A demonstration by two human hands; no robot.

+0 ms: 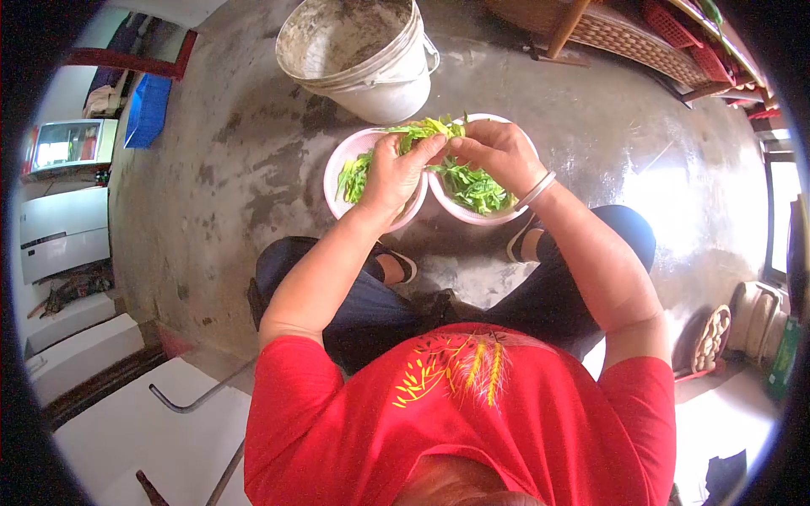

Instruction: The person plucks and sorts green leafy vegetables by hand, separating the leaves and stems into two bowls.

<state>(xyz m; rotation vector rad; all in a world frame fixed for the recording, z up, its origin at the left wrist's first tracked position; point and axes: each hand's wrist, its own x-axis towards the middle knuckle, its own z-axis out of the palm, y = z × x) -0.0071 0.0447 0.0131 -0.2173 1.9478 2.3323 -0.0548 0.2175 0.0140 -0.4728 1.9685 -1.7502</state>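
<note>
My left hand (395, 173) and my right hand (502, 156) meet above two pale pink basins, their fingertips pinched together on a bunch of leafy greens (429, 128). Below my left hand sits the left basin (332, 173), with green leaves (354, 177) showing along its left side; my hand and wrist hide much of it. The right basin (525, 135) is under my right hand and contains a larger heap of leafy greens (474, 189). A pale bracelet circles my right wrist.
A dirty white bucket (396, 94) with a wire handle stands just beyond the basins on the grey concrete floor (228, 194). Wooden and woven furniture (620, 38) is at the upper right. A blue crate (148, 110) lies at the upper left.
</note>
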